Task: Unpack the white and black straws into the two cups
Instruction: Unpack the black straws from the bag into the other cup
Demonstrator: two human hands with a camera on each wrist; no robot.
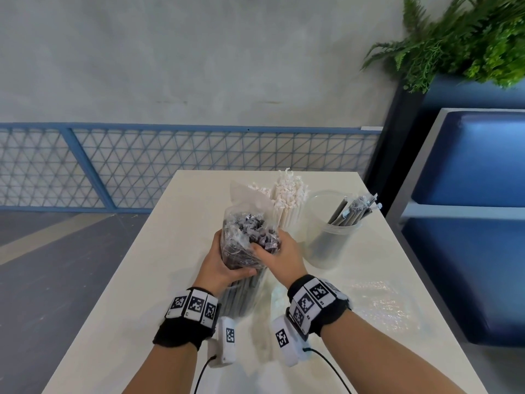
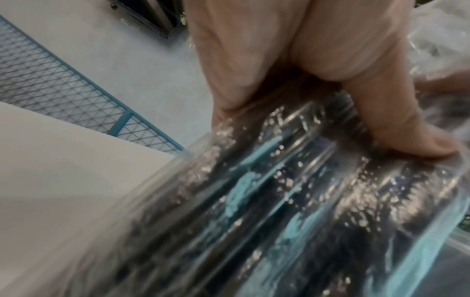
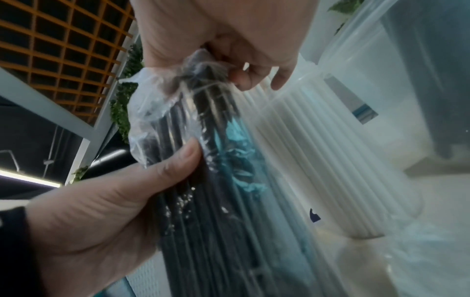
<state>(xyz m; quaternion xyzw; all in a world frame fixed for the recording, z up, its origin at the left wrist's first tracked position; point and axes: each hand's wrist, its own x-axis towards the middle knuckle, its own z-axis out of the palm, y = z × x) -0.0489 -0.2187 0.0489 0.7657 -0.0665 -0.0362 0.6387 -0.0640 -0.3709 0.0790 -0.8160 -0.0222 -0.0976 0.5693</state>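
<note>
Both hands on one clear plastic bag of black straws (image 1: 244, 251), held upright over the near middle of the white table (image 1: 136, 280). Left hand (image 1: 220, 264) wrapped around the bag's lower half, thumb across the front, pressed flat on the crinkled plastic in the left wrist view (image 2: 396, 128). Right hand (image 1: 279, 258) curled over the bag's open top, fingers (image 3: 254, 80) pinching a tuft of wrapped straw ends inside the mouth. Bag seen close in the right wrist view (image 3: 203, 180): dark straws in thin clear sleeves, blue print on the plastic, the left hand's thumb (image 3: 178, 160) lying along its side.

Just behind the bag, a cup of white straws (image 1: 287, 200), paper-wrapped, packed tight and standing upright; cup wall mostly hidden by the bag. To the right of it, near the table's right edge, a clear cup (image 1: 332, 231) with a few black straws (image 1: 355, 211) leaning toward the right rim. Empty crumpled clear wrapper (image 1: 383, 305) lying flat on the table, right of the right wrist.

Marker bands and small cameras strapped on both wrists. Blue mesh railing (image 1: 170, 163) beyond the table, fern (image 1: 460, 38) at upper right, blue bench (image 1: 477, 172) on the right.
</note>
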